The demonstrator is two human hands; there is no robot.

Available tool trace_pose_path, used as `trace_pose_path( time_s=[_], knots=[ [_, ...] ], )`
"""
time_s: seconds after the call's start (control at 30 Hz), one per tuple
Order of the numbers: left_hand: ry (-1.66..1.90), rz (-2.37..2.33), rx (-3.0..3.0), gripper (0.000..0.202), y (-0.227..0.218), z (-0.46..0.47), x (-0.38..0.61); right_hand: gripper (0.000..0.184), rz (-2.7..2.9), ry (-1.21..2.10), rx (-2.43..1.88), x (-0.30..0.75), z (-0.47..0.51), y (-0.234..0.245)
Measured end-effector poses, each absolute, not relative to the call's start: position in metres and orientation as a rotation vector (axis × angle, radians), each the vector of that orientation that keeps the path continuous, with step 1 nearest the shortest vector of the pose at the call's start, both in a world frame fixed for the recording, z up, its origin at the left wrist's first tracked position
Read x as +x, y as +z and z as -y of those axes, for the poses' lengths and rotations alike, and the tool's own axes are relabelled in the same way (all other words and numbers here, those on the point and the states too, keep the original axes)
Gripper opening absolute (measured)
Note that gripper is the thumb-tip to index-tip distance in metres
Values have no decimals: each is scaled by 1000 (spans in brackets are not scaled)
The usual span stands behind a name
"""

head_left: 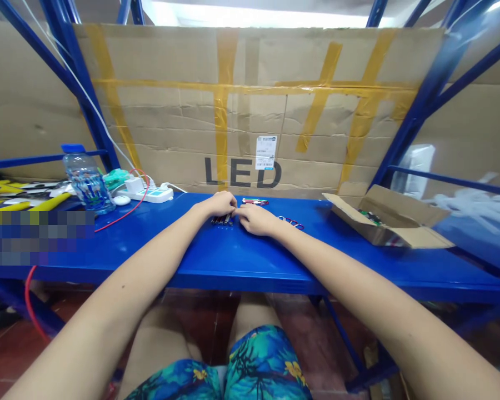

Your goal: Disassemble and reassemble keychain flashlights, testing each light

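Note:
Both my hands rest together on the blue metal shelf, in front of the cardboard wall marked LED. My left hand lies with its fingers curled down over a short row of small dark cylindrical parts that stick out from under it. My right hand is just to the right, fingers bent and touching the left hand's fingertips, above the same row. A few small red and metallic pieces lie just behind the hands. More small pieces lie by my right wrist.
An open cardboard box with small parts inside sits at the right. At the left stand a plastic water bottle, a white power strip with a red cable, and yellow-handled tools. Blue rack posts frame both sides.

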State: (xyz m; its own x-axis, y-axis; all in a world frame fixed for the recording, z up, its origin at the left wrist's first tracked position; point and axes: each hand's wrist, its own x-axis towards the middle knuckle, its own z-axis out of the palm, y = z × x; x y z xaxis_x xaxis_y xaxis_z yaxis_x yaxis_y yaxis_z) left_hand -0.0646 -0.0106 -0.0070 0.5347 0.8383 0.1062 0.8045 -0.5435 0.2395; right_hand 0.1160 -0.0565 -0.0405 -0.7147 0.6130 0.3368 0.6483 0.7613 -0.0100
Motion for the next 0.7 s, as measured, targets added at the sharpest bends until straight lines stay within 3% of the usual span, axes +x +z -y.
trace_pose_path(
  time_s=[0.17,0.4,0.57,0.7],
  knots=[
    [402,-1439,2735,20,-13,12,-61,28,2602,-192,-1085,112,67,-34],
    [446,-1451,2700,25,-17,19,-56,31,2587,-188,-1174,109,71,-34],
    [447,-1328,2630,21,-16,21,-54,17,2612,58,-1339,118,76,-23],
    [380,-1161,2523,19,-14,23,-53,30,2364,232,-1496,156,72,-2]
  ],
)
